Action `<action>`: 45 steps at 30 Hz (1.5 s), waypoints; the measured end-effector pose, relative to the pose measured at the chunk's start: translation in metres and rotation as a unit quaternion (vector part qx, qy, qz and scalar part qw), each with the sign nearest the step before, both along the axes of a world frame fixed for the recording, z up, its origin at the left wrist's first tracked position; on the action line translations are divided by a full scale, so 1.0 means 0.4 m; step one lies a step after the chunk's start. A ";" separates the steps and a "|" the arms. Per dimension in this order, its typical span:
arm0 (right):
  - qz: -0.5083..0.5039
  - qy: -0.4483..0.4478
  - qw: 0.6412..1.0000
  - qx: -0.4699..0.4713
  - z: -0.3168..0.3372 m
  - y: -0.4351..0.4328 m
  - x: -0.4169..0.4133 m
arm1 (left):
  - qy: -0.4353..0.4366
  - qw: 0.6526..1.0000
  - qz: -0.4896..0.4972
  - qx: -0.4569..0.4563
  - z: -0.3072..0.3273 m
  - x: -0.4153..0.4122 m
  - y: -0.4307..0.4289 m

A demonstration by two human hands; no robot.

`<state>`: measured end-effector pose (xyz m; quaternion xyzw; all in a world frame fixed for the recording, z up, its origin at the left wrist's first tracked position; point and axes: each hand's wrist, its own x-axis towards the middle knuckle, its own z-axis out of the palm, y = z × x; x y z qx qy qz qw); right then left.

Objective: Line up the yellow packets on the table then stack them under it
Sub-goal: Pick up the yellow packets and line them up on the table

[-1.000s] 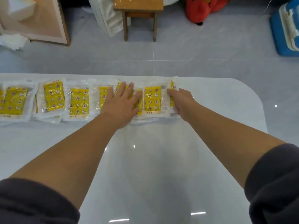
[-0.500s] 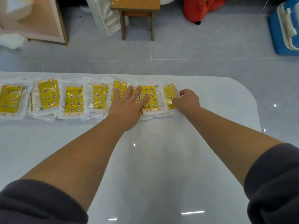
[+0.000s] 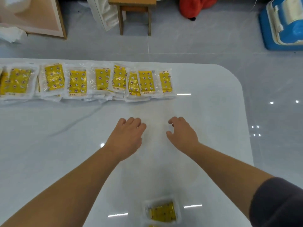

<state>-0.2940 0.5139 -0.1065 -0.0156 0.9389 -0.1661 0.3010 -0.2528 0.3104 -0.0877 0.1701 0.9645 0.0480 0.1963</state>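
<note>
Yellow packets [image 3: 85,81] lie in an overlapping row along the far edge of the white table [image 3: 205,112], and one more yellow packet [image 3: 163,212] sits at the near edge between our forearms. Our left hand [image 3: 126,138] and right hand [image 3: 182,134] hover mid-table, well apart from the row, fingers loosely curled and holding nothing.

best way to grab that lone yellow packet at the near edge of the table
The lone yellow packet lies flat near the table's close edge, apart from the row of packets. Pinch its clear plastic border on the right side with the right hand, which is empty and nearer; the flat pose probably means sliding fingers under.
</note>
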 end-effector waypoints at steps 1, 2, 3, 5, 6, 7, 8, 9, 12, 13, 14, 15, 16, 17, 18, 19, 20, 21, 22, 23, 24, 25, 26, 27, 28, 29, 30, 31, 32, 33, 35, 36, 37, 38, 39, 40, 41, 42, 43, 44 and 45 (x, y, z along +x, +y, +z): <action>0.018 -0.017 1.000 0.008 -0.001 0.008 0.046 | -0.007 1.000 -0.013 0.002 -0.009 0.043 0.001; 0.034 -0.033 0.999 0.018 -0.003 0.016 0.090 | -0.008 1.000 -0.025 0.008 -0.019 0.084 0.002; 0.045 -0.048 0.997 0.028 -0.004 0.025 0.133 | -0.008 0.999 -0.036 0.015 -0.027 0.124 0.005; 0.051 -0.068 0.995 0.041 -0.004 0.041 0.214 | -0.042 0.997 -0.060 0.025 -0.034 0.200 0.021; 0.050 -0.080 0.995 0.043 -0.004 0.049 0.255 | -0.069 0.995 -0.068 0.027 -0.037 0.238 0.033; 0.049 -0.092 0.994 0.044 -0.005 0.057 0.296 | -0.088 0.993 -0.068 0.029 -0.040 0.276 0.043; 0.048 -0.099 0.993 0.045 -0.006 0.065 0.337 | -0.104 0.992 -0.068 0.025 -0.042 0.312 0.054; 0.050 -0.100 0.993 0.048 -0.007 0.071 0.374 | -0.119 0.990 -0.072 0.020 -0.042 0.344 0.066; 0.108 -0.071 0.988 0.085 -0.014 0.084 0.462 | -0.141 0.986 -0.090 0.020 -0.044 0.436 0.104; 0.140 -0.052 0.984 0.100 -0.018 0.087 0.482 | -0.149 0.984 -0.092 0.014 -0.045 0.460 0.115; 0.173 -0.031 0.979 0.108 -0.022 0.088 0.498 | -0.159 0.983 -0.088 0.004 -0.048 0.482 0.127; 0.205 -0.013 0.972 0.110 -0.026 0.089 0.510 | -0.171 0.982 -0.076 -0.012 -0.052 0.502 0.141; 0.237 0.001 0.965 0.109 -0.032 0.089 0.519 | -0.182 0.981 -0.058 -0.030 -0.058 0.521 0.154; 0.270 0.010 0.957 0.108 -0.036 0.086 0.527 | -0.188 0.980 -0.041 -0.049 -0.063 0.540 0.164; 0.297 0.013 0.949 0.108 -0.039 0.083 0.533 | -0.189 0.979 -0.029 -0.067 -0.069 0.558 0.173; 0.316 0.013 0.942 0.112 -0.040 0.078 0.536 | -0.185 0.979 -0.019 -0.081 -0.075 0.573 0.180; 0.326 0.011 0.938 0.118 -0.041 0.074 0.535 | -0.178 0.980 -0.010 -0.087 -0.082 0.586 0.183; 0.326 0.008 0.937 0.123 -0.044 0.070 0.533 | -0.170 0.982 0.003 -0.085 -0.089 0.598 0.184; 0.318 0.004 0.940 0.125 -0.046 0.068 0.530 | -0.165 0.983 0.024 -0.079 -0.096 0.609 0.184; 0.303 -0.002 0.945 0.123 -0.047 0.066 0.526 | -0.161 0.983 0.049 -0.074 -0.104 0.615 0.185; 0.286 -0.007 0.951 0.119 -0.047 0.065 0.524 | -0.154 0.983 0.076 -0.069 -0.109 0.618 0.186; 0.267 -0.011 0.957 0.114 -0.048 0.064 0.521 | -0.146 0.982 0.102 -0.064 -0.111 0.617 0.184; 0.242 -0.018 0.965 0.104 -0.051 0.064 0.518 | -0.142 0.980 0.128 -0.059 -0.113 0.612 0.180; 0.207 -0.030 0.974 0.091 -0.052 0.066 0.513 | -0.141 0.977 0.152 -0.053 -0.115 0.601 0.175; 0.167 -0.046 0.982 0.077 -0.054 0.069 0.504 | -0.142 0.974 0.172 -0.041 -0.120 0.587 0.168; 0.129 -0.068 0.987 0.066 -0.056 0.075 0.494 | -0.139 0.971 0.192 -0.022 -0.124 0.572 0.158; 0.099 -0.093 0.989 0.057 -0.056 0.080 0.481 | -0.133 0.967 0.218 0.011 -0.127 0.557 0.148; 0.075 -0.117 0.989 0.047 -0.055 0.085 0.466 | -0.132 0.957 0.252 0.056 -0.126 0.543 0.138; 0.051 -0.136 0.989 0.031 -0.052 0.089 0.452 | -0.143 0.937 0.298 0.115 -0.119 0.529 0.128; 0.011 -0.150 0.989 0.001 -0.046 0.093 0.439 | -0.165 0.900 0.360 0.184 -0.111 0.514 0.119; -0.132 -0.177 0.969 -0.110 -0.027 0.092 0.415 | -0.216 0.794 0.484 0.298 -0.090 0.478 0.092; -0.211 -0.193 0.943 -0.172 -0.014 0.088 0.404 | -0.232 0.742 0.529 0.340 -0.079 0.458 0.075; -0.276 -0.202 0.912 -0.225 -0.001 0.081 0.392 | -0.240 0.699 0.560 0.373 -0.070 0.437 0.057; -0.323 -0.204 0.886 -0.265 0.009 0.072 0.378 | -0.245 0.666 0.581 0.399 -0.062 0.415 0.040; -0.356 -0.204 0.863 -0.294 0.015 0.062 0.361 | -0.245 0.640 0.598 0.415 -0.053 0.392 0.025; -0.380 -0.208 0.844 -0.318 0.021 0.050 0.342 | -0.239 0.623 0.613 0.422 -0.043 0.367 0.008; -0.396 -0.214 0.828 -0.335 0.027 0.035 0.321 | -0.228 0.610 0.627 0.427 -0.039 0.341 -0.010; -0.405 -0.222 0.815 -0.349 0.036 0.018 0.299 | -0.214 0.598 0.637 0.437 -0.034 0.313 -0.029; -0.410 -0.227 0.806 -0.361 0.044 -0.003 0.276 | -0.203 0.586 0.642 0.451 -0.029 0.282 -0.051; -0.414 -0.230 0.798 -0.372 0.050 -0.026 0.254 | -0.195 0.573 0.645 0.467 -0.023 0.250 -0.075; -0.418 -0.231 0.792 -0.381 0.056 -0.053 0.229 | -0.191 0.559 0.645 0.485 -0.018 0.217 -0.103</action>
